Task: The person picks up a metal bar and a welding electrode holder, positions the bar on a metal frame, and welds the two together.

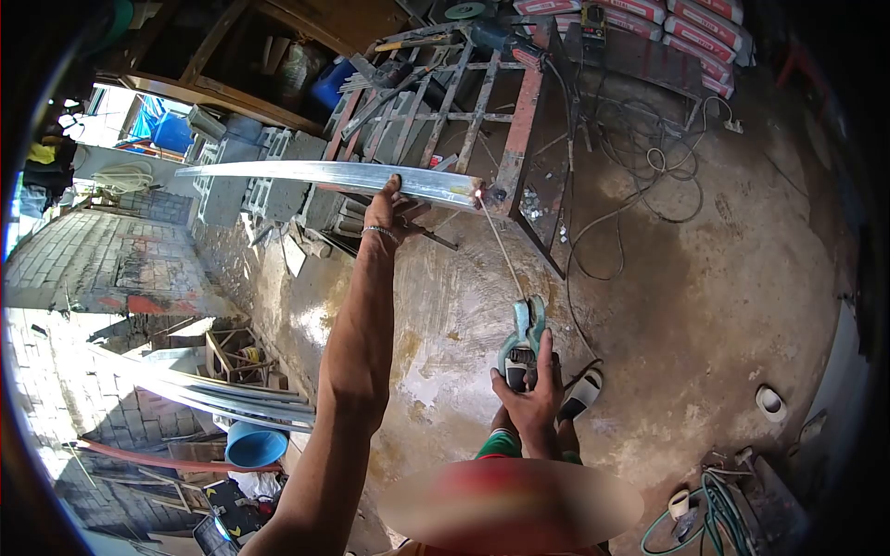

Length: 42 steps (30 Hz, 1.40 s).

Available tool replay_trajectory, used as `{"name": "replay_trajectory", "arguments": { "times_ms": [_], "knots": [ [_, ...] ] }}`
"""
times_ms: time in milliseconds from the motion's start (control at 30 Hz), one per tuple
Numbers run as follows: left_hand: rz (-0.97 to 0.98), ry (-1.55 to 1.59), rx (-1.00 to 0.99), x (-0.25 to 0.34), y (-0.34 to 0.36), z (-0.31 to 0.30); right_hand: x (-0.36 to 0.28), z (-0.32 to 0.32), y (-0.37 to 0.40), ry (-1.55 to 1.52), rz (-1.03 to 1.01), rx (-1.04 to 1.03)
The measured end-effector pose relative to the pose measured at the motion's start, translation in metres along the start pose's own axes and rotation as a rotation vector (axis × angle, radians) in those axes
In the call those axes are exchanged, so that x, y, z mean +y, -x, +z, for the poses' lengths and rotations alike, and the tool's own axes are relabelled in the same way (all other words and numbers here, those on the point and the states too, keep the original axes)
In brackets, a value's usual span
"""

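Observation:
My left hand reaches forward, wearing a bracelet. Its thumb presses on top of a long shiny metal bar, with the fingers curled underneath. In front of my body, my right hand grips a teal welding electrode holder. A thin welding rod runs from the holder's jaws up to the bar's right end. There, a small bright spot shows at the rod's tip, beside the corner of a rusty metal frame. A blurred oval hides part of my body at the bottom.
An angle grinder lies on the frame. Cables tangle across the concrete floor at right. Concrete blocks stand behind the bar. Red-and-white sacks are stacked at the back. More metal bars and a blue bucket are at lower left.

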State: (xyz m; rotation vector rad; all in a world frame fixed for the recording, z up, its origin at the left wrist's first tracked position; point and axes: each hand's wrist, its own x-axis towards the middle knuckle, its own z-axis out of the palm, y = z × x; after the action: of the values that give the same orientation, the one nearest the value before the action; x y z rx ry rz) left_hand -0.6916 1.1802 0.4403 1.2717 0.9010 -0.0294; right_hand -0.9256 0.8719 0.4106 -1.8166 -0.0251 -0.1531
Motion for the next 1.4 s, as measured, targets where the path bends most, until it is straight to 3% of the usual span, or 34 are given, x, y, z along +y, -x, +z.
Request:
{"name": "replay_trajectory", "arguments": {
  "times_ms": [367, 467, 533, 567, 667, 700, 733, 833, 1400],
  "knots": [
    [0.014, 0.000, -0.005, -0.002, -0.001, -0.001, 0.001, 0.001, -0.001, -0.017, 0.036, -0.018],
    [0.129, -0.022, -0.028, -0.006, -0.014, -0.006, 0.002, 0.002, -0.002, -0.017, 0.021, -0.010],
    [-0.016, 0.004, -0.027, 0.001, -0.002, -0.007, 0.002, 0.002, -0.003, -0.018, -0.015, 0.001],
    [0.049, 0.056, -0.002, 0.000, -0.001, -0.001, 0.002, 0.001, -0.003, -0.018, -0.015, 0.001],
    [0.004, -0.045, -0.006, 0.001, -0.007, -0.007, 0.000, 0.000, -0.003, 0.004, -0.013, -0.016],
    [0.711, -0.341, -0.463, -0.012, -0.003, -0.014, -0.001, -0.001, -0.003, 0.001, 0.002, -0.010],
    [-0.028, -0.002, -0.031, -0.001, -0.015, -0.012, -0.003, -0.002, -0.002, -0.001, 0.017, -0.004],
    [-0.003, -0.026, -0.002, 0.000, 0.001, -0.002, 0.003, 0.000, 0.003, -0.005, -0.039, 0.111],
    [0.009, -0.024, -0.020, 0.001, 0.004, 0.001, -0.003, -0.004, -0.005, 0.020, -0.025, 0.025]
  ]
}}
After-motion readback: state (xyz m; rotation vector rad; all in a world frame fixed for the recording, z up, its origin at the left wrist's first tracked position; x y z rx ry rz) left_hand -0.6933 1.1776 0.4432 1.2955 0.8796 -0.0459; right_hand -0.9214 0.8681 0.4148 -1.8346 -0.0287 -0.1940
